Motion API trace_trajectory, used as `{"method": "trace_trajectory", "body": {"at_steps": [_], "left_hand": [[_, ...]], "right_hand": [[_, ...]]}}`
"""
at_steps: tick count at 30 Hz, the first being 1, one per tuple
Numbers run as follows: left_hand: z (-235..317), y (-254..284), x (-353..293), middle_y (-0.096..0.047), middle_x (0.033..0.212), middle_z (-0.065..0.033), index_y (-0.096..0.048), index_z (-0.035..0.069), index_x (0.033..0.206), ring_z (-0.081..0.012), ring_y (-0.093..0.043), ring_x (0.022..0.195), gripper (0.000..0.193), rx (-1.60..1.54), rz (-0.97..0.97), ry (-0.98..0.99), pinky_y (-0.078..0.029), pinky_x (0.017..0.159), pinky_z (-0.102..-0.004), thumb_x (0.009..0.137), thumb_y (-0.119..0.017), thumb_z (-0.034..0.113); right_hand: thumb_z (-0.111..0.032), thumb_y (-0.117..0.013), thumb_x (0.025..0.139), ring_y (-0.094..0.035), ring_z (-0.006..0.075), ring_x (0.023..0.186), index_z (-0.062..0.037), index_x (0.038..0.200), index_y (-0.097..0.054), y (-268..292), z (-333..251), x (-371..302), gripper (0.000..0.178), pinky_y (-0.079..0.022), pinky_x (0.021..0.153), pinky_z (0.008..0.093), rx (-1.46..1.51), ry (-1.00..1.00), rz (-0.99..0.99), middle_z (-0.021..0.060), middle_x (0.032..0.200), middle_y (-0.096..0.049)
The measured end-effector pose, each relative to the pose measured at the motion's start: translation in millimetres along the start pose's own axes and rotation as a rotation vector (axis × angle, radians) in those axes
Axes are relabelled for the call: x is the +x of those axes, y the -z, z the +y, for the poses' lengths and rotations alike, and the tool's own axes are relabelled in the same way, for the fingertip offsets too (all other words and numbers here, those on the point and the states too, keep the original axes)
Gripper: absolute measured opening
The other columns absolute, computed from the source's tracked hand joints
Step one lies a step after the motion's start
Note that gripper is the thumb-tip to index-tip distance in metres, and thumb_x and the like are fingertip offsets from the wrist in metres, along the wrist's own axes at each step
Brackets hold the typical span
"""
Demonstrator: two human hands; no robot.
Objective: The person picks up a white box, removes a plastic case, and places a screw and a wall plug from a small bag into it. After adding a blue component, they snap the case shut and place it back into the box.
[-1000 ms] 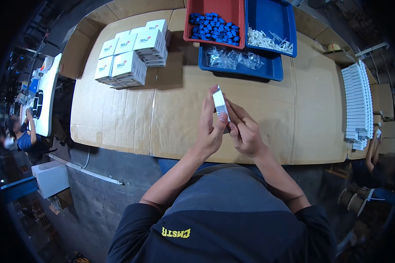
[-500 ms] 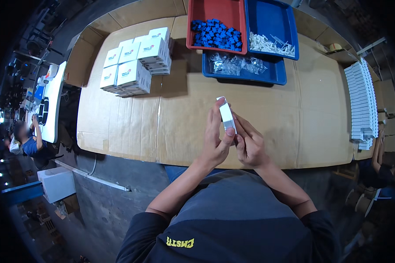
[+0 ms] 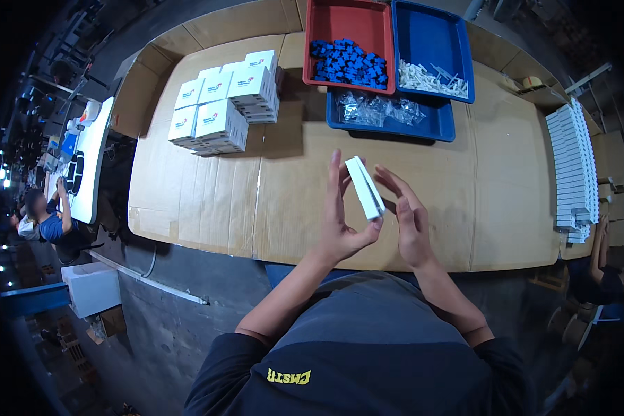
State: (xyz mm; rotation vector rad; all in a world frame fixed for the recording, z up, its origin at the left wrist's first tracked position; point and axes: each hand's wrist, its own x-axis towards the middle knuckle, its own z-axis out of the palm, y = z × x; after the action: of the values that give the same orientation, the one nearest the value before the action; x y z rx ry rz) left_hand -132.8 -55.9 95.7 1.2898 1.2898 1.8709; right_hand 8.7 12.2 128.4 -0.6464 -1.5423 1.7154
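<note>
From here I'm seeing the L hand [image 3: 341,232] half-curled, cradling the white box [image 3: 364,187], fingers running up its L side, thumb bracing the near end. The R hand [image 3: 414,232] is hanging open just beside it, gripping nothing; can't tell if any tip's touching. The box is tilting btwn the 2 hands, above the cardboard-covered table [image 3: 291,222], w/ a slim gap showing along its R side. Walls are prob. denting easily, so I'm favoring light, even pressure, esp. nr that gap.
</note>
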Motion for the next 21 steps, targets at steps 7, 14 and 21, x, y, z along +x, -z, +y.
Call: {"method": "trace_trajectory", "body": {"at_steps": [7, 14, 21], "left_hand": [[-8.9, 7.4, 3.2, -0.043, 0.149, -0.0256, -0.027, -0.003, 0.156, -0.0398, -0.042, 0.142, 0.105, 0.151, -0.073, -0.166, -0.033, 0.119, -0.0516, 0.077, -0.079, 0.041], [-3.3, 8.6, 6.9, -0.056, 0.124, -0.0239, -0.05, -0.008, 0.133, -0.0388, -0.054, 0.12, 0.097, 0.161, 0.128, -0.29, -0.046, 0.1, -0.0493, 0.079, -0.07, 0.07], [1.5, 8.4, 0.7, -0.056, 0.119, -0.0246, -0.052, -0.009, 0.128, -0.0366, -0.057, 0.111, 0.084, 0.126, 0.147, -0.327, -0.048, 0.094, -0.0462, 0.084, -0.065, 0.062]], "right_hand": [[-0.032, -0.07, 0.101, -0.058, 0.0227, 0.13, 0.0007, 0.152, -0.045, -1.8, -6.8, 8.4, 0.066, -0.046, 0.11, 0.0387, 0.255, -0.35, -0.207, 0.0144, 0.141, -0.06], [-0.018, -0.082, 0.09, -0.053, 0.0278, 0.136, 0.0015, 0.155, -0.041, -21.9, -9.3, 2.3, 0.08, -0.044, 0.114, 0.0418, 0.458, -0.384, -0.239, 0.0177, 0.151, -0.051], [-0.016, -0.086, 0.086, -0.049, 0.0286, 0.141, -0.0007, 0.158, -0.035, -27.6, -2.7, -9.2, 0.09, -0.04, 0.118, 0.0446, 0.472, -0.359, -0.264, 0.0173, 0.154, -0.048]]}}
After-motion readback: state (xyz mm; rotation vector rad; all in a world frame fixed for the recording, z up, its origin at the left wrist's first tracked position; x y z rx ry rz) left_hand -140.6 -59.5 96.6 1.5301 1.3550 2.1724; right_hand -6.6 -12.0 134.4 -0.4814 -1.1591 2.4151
